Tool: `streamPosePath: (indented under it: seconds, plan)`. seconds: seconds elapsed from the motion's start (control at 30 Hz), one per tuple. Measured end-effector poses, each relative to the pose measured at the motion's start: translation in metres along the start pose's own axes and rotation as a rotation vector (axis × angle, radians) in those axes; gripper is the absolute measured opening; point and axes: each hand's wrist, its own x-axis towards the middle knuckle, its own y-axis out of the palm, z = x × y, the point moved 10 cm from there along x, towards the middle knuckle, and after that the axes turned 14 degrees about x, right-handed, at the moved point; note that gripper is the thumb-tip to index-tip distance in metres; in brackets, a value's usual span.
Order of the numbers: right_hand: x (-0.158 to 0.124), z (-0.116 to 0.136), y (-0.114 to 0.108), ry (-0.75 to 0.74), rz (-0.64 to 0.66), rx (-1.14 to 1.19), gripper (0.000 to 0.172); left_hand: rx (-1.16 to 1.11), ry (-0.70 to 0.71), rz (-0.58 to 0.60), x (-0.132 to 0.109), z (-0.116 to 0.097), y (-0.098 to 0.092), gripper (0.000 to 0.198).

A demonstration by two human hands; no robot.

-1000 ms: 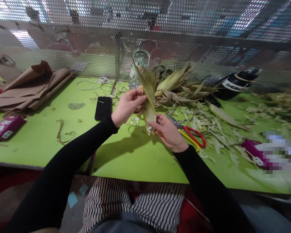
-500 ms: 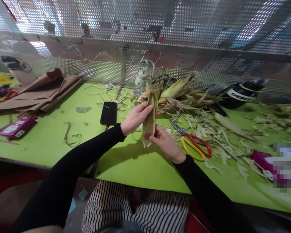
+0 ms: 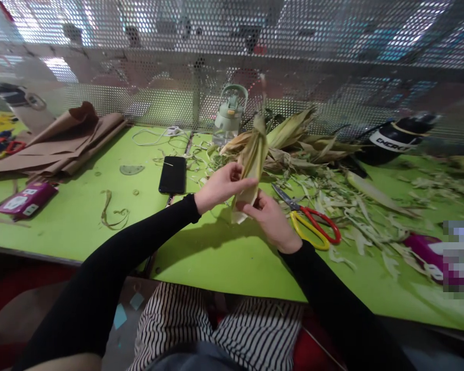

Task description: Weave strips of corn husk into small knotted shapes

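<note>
A folded corn husk [image 3: 255, 152], pale green and narrowing to a tied-looking top, is held upright above the green table [image 3: 201, 263]. My left hand [image 3: 226, 188] grips its middle from the left, thumb laid across the front. Lower down, my right hand [image 3: 270, 219] pinches the pale, wide bottom end from the right. Just right of that hand lie scissors [image 3: 305, 214] with one red and one yellow handle, blades slightly apart. Behind the held piece is a heap of corn husks [image 3: 294, 131], partly hidden by it.
Husk scraps [image 3: 344, 190] litter the right side. A black phone [image 3: 172, 174], a green protractor [image 3: 132, 170] and a white cable [image 3: 154, 135] lie left. Brown paper [image 3: 73, 139] is at far left. A clear bottle [image 3: 229, 116] and a black bottle [image 3: 394, 139] stand before the perforated metal screen [image 3: 139, 62].
The husk's top has tilted right and come into fuller view. My left hand has slid lower along it, and its thumb now reaches across the front. The right hand keeps its pinch below.
</note>
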Motion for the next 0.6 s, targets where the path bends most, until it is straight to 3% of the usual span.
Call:
streamPosePath:
  seconds: [0.07, 0.17, 0.33, 0.6]
  plan:
    - [0.002, 0.004, -0.010, -0.038, -0.050, 0.036, 0.042, 0.087, 0.001, 0.078, 0.001, 0.006, 0.008, 0.014]
    - [0.005, 0.004, -0.017, -0.048, -0.078, 0.056, 0.042, 0.134, 0.019, 0.099, 0.004, 0.014, 0.011, 0.008]
    - [0.005, 0.001, -0.022, -0.026, -0.094, 0.018, 0.043, 0.048, -0.023, 0.135, 0.006, 0.026, 0.016, 0.006]
    - [0.007, -0.001, -0.023, 0.007, -0.105, 0.004, 0.046, 0.113, 0.025, 0.133, 0.003, 0.019, 0.018, 0.010]
